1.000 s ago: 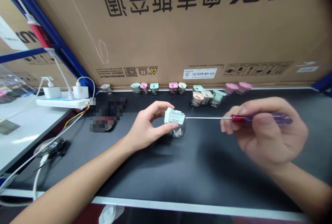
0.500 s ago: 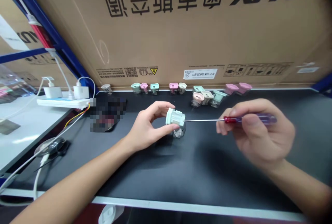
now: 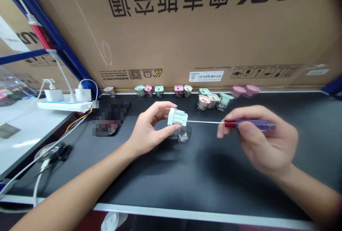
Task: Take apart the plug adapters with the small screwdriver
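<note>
My left hand (image 3: 149,127) pinches a pale green plug cap (image 3: 176,117) between thumb and fingers, a little above the black mat. A clear plastic base (image 3: 184,133) sits on the mat just below and right of the cap. My right hand (image 3: 263,138) grips a screwdriver (image 3: 248,124) with a red and purple handle. Its thin steel shaft runs left and its tip touches the right side of the cap.
A row of several small pink, green and cream plug parts (image 3: 203,95) lines the back of the black mat (image 3: 203,177) against a large cardboard box (image 3: 187,27). A white power strip (image 3: 64,104) with chargers and cables lies at the left, beside a pixelated dark object (image 3: 109,118).
The green cap has come off the clear base and moved left and up in my left hand. My right hand and the screwdriver have shifted left after it.
</note>
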`<state>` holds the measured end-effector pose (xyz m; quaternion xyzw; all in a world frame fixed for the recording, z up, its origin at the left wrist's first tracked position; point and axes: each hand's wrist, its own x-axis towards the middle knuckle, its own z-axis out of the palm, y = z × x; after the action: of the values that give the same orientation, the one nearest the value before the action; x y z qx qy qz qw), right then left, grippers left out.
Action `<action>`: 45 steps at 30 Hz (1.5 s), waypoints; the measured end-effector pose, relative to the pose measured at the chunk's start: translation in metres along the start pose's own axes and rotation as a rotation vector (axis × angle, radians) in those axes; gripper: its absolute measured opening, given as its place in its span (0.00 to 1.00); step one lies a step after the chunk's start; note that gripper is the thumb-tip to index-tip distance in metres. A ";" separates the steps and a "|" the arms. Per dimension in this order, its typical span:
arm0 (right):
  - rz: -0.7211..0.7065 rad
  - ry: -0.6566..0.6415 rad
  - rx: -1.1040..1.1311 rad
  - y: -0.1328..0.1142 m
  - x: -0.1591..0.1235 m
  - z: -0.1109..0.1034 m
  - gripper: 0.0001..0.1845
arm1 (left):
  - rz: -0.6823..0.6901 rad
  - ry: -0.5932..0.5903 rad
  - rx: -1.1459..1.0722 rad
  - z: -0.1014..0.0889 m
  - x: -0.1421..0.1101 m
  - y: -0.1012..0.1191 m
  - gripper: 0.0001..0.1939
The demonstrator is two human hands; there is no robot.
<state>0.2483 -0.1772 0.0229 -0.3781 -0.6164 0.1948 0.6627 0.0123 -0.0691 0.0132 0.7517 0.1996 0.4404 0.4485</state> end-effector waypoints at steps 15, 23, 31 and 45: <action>0.071 -0.063 0.099 -0.001 0.000 0.002 0.12 | 0.065 0.042 -0.015 -0.001 0.000 0.001 0.23; 0.097 -0.075 0.112 0.002 0.000 0.001 0.12 | 0.144 0.046 0.011 0.000 0.000 0.001 0.22; 0.198 -0.081 0.166 0.000 0.003 0.003 0.11 | 0.190 0.045 -0.028 -0.001 0.001 0.001 0.23; 0.402 -0.067 0.329 0.007 0.010 0.007 0.10 | 0.126 0.028 -0.044 -0.007 0.004 -0.003 0.21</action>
<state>0.2445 -0.1640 0.0243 -0.3734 -0.5107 0.4325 0.6423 0.0092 -0.0615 0.0138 0.7465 0.1484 0.4824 0.4336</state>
